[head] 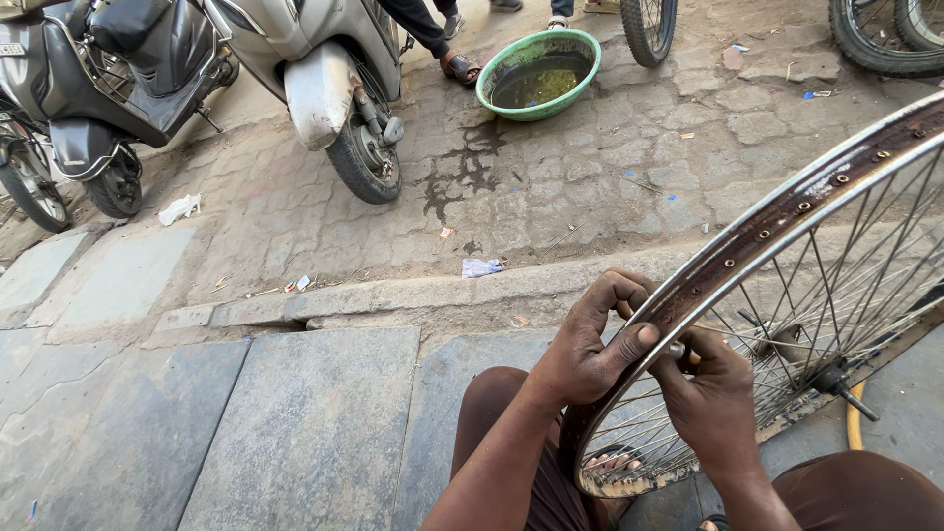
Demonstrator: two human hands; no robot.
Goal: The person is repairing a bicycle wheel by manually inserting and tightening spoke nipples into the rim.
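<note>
1. Head view, looking down: a person sits low on grey stone paving (295, 423) with a bare bicycle wheel rim (787, 221) standing upright between the knees. The rim is rusty brown on its inner channel, with thin wire spokes (836, 295) running to a hub (831, 379) at the lower right.

2. The left hand (590, 344) wraps over the rim from the near side. Its fingers are curled and pressed together around the metal, with the thumb laid flat on the rim's edge.

3. The right hand (708, 393) sits just behind the rim, among the spokes. Its fingers are curled in and seem to pinch something small and pale where a spoke meets the rim; what it is cannot be told.

4. Both forearms reach forward from the knees, wrists bent inward so the hands meet on the same spot of the rim.

5. As a judgement: the work goes best with the left hand bracing the rim steady while the right makes small, even turns, keeping the wheel from rolling.

6. Farther off: a green basin (539, 74) of murky water on the cobbles, two parked scooters (324, 88) at upper left, a dark tyre (880, 44) at upper right, and another person's sandalled foot (460, 69) beside the basin.
</note>
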